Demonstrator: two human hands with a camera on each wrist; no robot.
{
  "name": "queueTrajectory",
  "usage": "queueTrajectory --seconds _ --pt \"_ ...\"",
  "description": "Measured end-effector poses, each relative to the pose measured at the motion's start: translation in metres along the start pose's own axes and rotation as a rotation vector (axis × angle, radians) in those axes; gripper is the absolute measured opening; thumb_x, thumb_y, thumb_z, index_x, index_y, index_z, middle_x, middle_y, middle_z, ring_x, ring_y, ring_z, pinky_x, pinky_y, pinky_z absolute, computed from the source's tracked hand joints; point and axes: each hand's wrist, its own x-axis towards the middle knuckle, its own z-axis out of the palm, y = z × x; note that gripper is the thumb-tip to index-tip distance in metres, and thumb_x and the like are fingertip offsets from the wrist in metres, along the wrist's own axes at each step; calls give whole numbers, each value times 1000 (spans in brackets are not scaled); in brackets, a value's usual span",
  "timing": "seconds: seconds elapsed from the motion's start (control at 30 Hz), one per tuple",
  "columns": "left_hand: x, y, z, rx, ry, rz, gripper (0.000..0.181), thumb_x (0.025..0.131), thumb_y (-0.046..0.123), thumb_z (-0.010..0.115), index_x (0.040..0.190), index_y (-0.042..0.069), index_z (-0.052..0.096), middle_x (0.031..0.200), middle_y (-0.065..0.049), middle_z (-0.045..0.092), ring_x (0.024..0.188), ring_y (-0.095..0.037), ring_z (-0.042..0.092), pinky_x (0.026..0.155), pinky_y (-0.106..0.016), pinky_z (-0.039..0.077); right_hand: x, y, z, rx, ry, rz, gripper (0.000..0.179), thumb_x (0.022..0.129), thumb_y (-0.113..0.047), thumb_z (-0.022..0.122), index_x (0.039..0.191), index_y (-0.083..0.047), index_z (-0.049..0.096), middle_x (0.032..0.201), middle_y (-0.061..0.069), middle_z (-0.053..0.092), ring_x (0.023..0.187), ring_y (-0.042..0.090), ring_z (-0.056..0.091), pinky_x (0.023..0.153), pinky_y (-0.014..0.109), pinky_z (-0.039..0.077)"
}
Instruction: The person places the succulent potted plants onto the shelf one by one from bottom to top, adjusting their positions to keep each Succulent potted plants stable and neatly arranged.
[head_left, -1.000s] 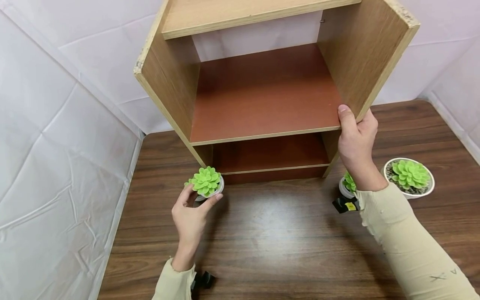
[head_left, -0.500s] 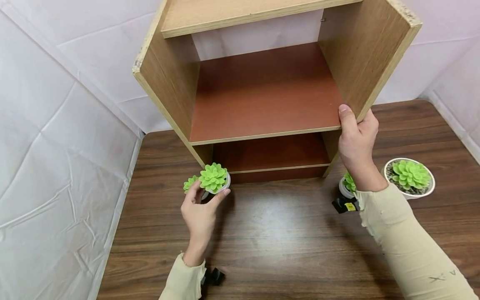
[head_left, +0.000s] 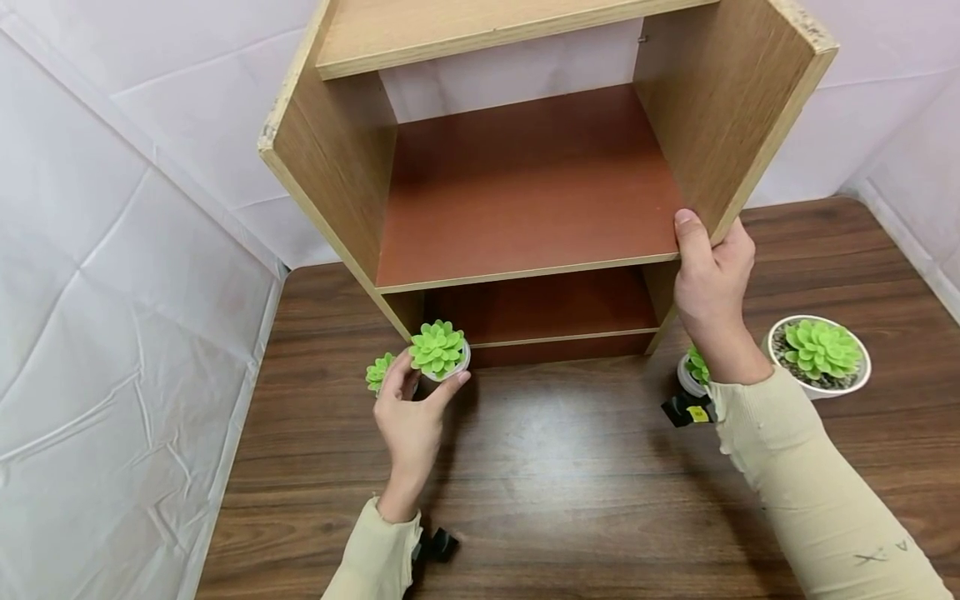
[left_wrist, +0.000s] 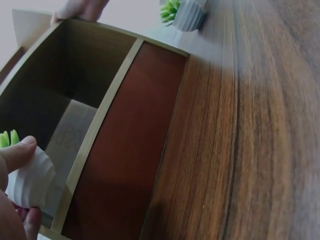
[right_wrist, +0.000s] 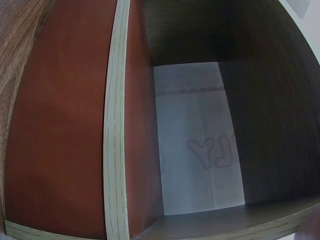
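Observation:
My left hand pinches a small potted succulent by its pot, thumb on one side and fingers on the other. In the left wrist view, its white ribbed pot is held before the lower compartment. With my right hand I grip the right side panel of the wooden shelf unit, the thumb on the middle shelf's front corner and the other fingers mostly hidden behind the panel. The right wrist view looks into the lower compartment, above its bottom shelf.
A second small succulent stands left of the held one, partly hidden by my fingers. Another small potted succulent is partly behind my right wrist. Farther right is a larger succulent in a white oval pot. All stand on the brown wooden table.
My left hand has moved rightward and slightly away with the potted succulent, uncovering more of the succulent on the left. My right hand keeps its grip on the shelf unit.

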Motion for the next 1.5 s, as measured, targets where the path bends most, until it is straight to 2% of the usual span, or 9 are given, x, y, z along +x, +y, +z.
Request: queueTrajectory --seconds 0.17,0.27,0.37,0.5,0.8,1.03,1.2,1.33,1.5 --pt "4 -26 3 -33 -8 27 58 64 0 91 117 -3 68 117 -13 63 108 -23 59 93 -35 47 -1 0 1 -16 -5 -6 12 95 -7 58 101 -2 68 86 4 67 79 16 62 77 27 45" --pt "5 -35 4 -42 -7 35 58 64 5 93 117 1 69 114 -10 64 105 -22 61 91 -37 48 -2 -1 1 -4 -5 -1 12 95 -7 59 101 -2 68 86 5 68 79 17 62 77 27 45" --pt "6 -37 5 -50 -11 37 57 64 8 94 116 3 70 112 -8 65 103 -22 62 90 -45 48 -3 -1 2 18 -3 3 12 95 -6 59 101 -2 68 86 6 68 78 17 63 77 27 45" --pt "6 -37 8 -57 -13 26 56 64 8 93 115 3 71 111 -7 65 100 -22 64 88 -49 48 -4 -1 2 33 3 1 11 95 -5 59 99 -1 68 85 6 68 77 16 62 77 27 45" --pt "11 -34 14 -40 -10 6 56 65 1 91 117 -1 69 112 -12 63 101 -26 63 87 -45 49 -6 -5 0 27 -21 6 11 94 -6 59 99 -2 69 84 5 68 77 16 63 76 26 45" --pt "10 -1 17 -23 -16 -20 55 67 -7 87 117 -10 65 115 -19 64 103 -33 63 85 -34 51 -5 -11 -3 -47 -81 13 10 95 -10 60 98 -6 68 82 1 68 74 14 63 73 25 46" --pt "11 5 20 -18 -24 -48 55 69 -4 87 119 -7 66 118 -18 63 106 -30 63 88 -40 49 -3 -13 -6 -104 -118 9 13 96 -12 59 100 -2 68 83 -1 68 75 13 64 72 25 46" --pt "13 5 22 -3 -25 -51 56 69 -2 88 121 -6 66 118 -18 63 106 -29 63 88 -39 50 1 -14 -10 -185 -147 11 18 96 -14 60 100 1 69 82 -3 68 74 11 63 70 24 46" --pt "19 -19 24 21 -34 -30 59 68 8 91 121 -2 67 116 -16 65 103 -27 65 87 -50 49 6 -17 -15 -314 -185 19 20 95 -18 62 97 1 70 77 -7 66 71 7 60 66 22 44"
